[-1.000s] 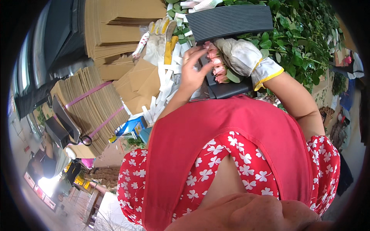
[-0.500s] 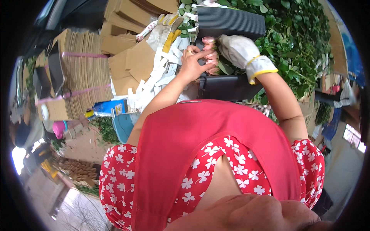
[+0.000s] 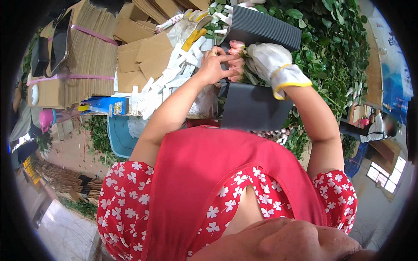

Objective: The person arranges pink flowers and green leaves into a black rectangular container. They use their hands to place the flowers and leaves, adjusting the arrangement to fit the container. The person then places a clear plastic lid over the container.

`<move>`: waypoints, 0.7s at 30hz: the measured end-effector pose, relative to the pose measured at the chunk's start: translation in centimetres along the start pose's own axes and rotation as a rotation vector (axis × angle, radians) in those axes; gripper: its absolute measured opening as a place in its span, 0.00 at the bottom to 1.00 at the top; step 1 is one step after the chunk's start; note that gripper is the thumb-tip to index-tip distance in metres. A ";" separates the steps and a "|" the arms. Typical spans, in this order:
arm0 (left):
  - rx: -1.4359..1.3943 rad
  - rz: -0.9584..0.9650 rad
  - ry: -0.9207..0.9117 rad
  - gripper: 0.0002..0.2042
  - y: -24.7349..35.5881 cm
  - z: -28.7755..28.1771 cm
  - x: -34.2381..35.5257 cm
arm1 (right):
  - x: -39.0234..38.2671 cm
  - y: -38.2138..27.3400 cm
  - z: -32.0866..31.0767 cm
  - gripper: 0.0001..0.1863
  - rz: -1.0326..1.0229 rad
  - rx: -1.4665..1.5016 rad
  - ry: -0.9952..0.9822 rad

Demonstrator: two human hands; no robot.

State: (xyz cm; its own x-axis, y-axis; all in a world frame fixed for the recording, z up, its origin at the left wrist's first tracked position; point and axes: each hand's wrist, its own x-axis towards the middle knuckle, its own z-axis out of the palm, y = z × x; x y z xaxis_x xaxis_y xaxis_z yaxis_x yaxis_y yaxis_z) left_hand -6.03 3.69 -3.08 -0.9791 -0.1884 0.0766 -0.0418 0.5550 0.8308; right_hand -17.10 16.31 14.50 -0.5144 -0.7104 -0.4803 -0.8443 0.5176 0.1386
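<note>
A short row of pink roses (image 3: pixel 236 61) lies between two dark grey pieces. My bare left hand (image 3: pixel 212 66), a ring on one finger, reaches to the blooms from the left. Its forefinger and thumb are stretched apart, touching the petals. On the other side my right hand (image 3: pixel 269 60), in a white work glove with yellow trim, is curled over the roses' leafy stems; its fingertips are hidden. Beyond the blooms stands a ribbed dark grey piece (image 3: pixel 264 28). Nearer my apron is a smooth dark panel (image 3: pixel 256 108).
Left of the roses lie white strips (image 3: pixel 167 82), cardboard pieces (image 3: pixel 152 54) and a used glove (image 3: pixel 188 30). A strapped cardboard stack (image 3: pixel 89 56) stands farther left, with a blue tool (image 3: pixel 104 105) near it. Green foliage (image 3: pixel 331 56) fills the right. A blue tub (image 3: pixel 119 135) sits below.
The view has shifted a little. More of the near dark panel's face shows, and the ribbed piece looks more tilted. Both hands stay at the roses, with slight finger movement.
</note>
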 end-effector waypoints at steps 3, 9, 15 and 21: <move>-0.019 0.018 0.009 0.27 0.2 0.2 -0.1 | 0.0 0.2 2.4 0.10 -0.168 0.049 -0.121; -0.035 0.020 0.026 0.26 0.5 0.2 -0.5 | 0.1 2.1 6.9 0.11 -0.362 0.228 0.028; -0.023 -0.036 -0.053 0.24 1.2 -0.7 -0.1 | 0.3 -0.2 4.2 0.11 -0.343 -0.018 -0.055; 0.017 -0.008 0.008 0.24 0.7 -0.3 -0.3 | 0.8 1.1 2.3 0.08 -0.082 0.193 0.191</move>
State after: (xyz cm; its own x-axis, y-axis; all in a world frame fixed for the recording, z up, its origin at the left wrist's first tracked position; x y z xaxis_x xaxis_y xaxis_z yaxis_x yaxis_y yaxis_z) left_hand -5.73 3.87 -2.31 -0.9771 -0.1996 0.0743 -0.0533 0.5671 0.8219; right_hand -18.12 17.44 12.32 -0.4802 -0.8211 -0.3085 -0.8495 0.5230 -0.0698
